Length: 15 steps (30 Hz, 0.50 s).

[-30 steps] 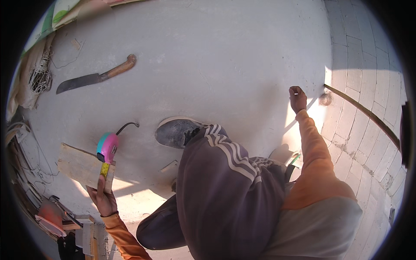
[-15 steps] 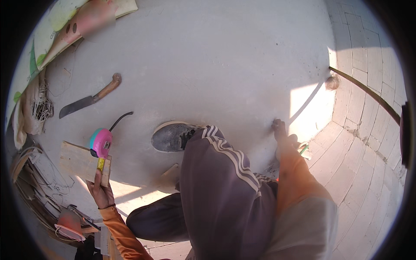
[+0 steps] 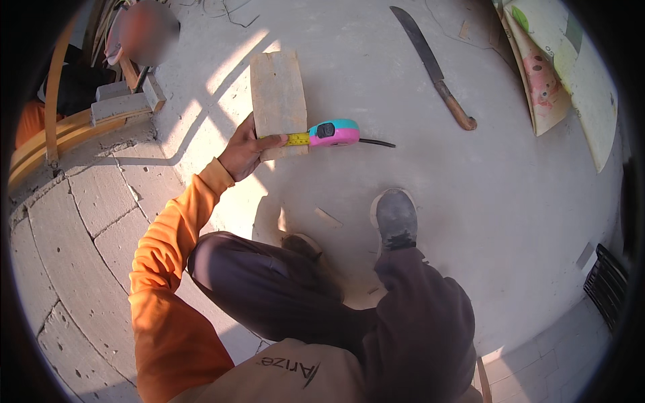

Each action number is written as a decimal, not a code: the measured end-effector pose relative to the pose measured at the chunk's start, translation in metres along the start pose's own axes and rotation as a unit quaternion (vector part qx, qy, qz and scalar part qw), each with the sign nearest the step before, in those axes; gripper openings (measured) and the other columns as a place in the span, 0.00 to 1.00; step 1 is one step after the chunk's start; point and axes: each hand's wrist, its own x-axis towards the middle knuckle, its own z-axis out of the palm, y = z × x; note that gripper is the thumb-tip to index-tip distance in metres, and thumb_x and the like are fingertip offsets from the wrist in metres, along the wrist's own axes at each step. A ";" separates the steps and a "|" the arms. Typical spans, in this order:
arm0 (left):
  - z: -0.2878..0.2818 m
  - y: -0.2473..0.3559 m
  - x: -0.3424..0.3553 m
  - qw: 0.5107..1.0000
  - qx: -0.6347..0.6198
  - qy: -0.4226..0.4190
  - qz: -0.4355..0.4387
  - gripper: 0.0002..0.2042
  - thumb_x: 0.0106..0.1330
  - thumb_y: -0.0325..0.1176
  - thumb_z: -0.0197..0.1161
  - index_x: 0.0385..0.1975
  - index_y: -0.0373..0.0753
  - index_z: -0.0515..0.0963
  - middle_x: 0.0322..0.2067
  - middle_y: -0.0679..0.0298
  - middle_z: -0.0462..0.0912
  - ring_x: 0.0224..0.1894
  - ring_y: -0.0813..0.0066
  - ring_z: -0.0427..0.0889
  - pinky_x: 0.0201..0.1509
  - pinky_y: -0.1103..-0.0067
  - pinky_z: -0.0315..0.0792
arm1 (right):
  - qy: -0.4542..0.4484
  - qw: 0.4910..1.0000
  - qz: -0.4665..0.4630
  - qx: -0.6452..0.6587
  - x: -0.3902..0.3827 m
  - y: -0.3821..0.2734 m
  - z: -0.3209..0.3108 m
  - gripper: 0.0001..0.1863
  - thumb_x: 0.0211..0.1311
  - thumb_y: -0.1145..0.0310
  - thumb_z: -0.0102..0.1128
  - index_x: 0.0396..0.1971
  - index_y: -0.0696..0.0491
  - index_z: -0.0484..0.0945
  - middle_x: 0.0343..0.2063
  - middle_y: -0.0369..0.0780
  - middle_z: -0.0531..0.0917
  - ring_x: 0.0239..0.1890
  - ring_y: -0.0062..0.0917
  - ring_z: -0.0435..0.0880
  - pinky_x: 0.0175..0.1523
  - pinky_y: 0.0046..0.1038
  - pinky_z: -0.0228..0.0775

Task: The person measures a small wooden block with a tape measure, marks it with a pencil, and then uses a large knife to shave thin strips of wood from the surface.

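Note:
My left hand (image 3: 248, 149) grips a thin, pale wooden board (image 3: 278, 87) at its near left edge, with the thumb pressing a short length of yellow tape blade (image 3: 297, 140) across it. The pink and turquoise tape measure case (image 3: 336, 132) juts past the board's right edge, its black strap trailing to the right. A large knife (image 3: 423, 60) with a wooden handle lies on the grey floor beyond them, to the upper right. My right hand is out of the picture.
My shoe (image 3: 395, 218) rests on the floor below the tape. Wooden strips (image 3: 50, 127) and blocks (image 3: 117, 106) are piled at upper left beside pale block paving (image 3: 77, 269). Folded printed sheets (image 3: 571, 80) lie at upper right, and a black slatted object (image 3: 601, 285) at the right edge.
The view has swung to the left, bringing the board and tape toward the middle. My right hand, low over the floor half a second ago, has left the picture. My left hand still holds both things.

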 end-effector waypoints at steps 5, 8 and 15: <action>-0.005 -0.029 0.007 0.999 -0.049 -0.019 0.005 0.34 0.65 0.24 0.69 0.69 0.37 0.58 0.60 0.53 0.75 0.61 0.62 0.78 0.65 0.69 0.78 | 0.020 0.999 -0.035 0.019 -0.003 -0.016 -0.011 0.06 0.68 0.72 0.55 0.42 0.54 0.74 0.36 0.42 0.76 0.37 0.30 0.79 0.48 0.31 0.74; 0.001 -0.033 0.012 0.998 -0.053 -0.025 0.015 0.33 0.66 0.24 0.68 0.68 0.37 0.59 0.60 0.54 0.75 0.61 0.63 0.79 0.64 0.70 0.78 | 0.033 0.997 -0.055 0.040 -0.005 -0.026 -0.012 0.06 0.69 0.71 0.54 0.42 0.55 0.74 0.35 0.42 0.77 0.37 0.28 0.79 0.48 0.31 0.73; 0.001 -0.054 0.010 0.993 -0.020 -0.034 0.107 0.30 0.67 0.22 0.67 0.67 0.34 0.60 0.60 0.52 0.76 0.61 0.64 0.79 0.65 0.71 0.76 | 0.037 0.984 -0.156 0.073 -0.021 -0.101 0.007 0.07 0.72 0.69 0.52 0.43 0.55 0.75 0.33 0.41 0.78 0.36 0.26 0.79 0.49 0.29 0.72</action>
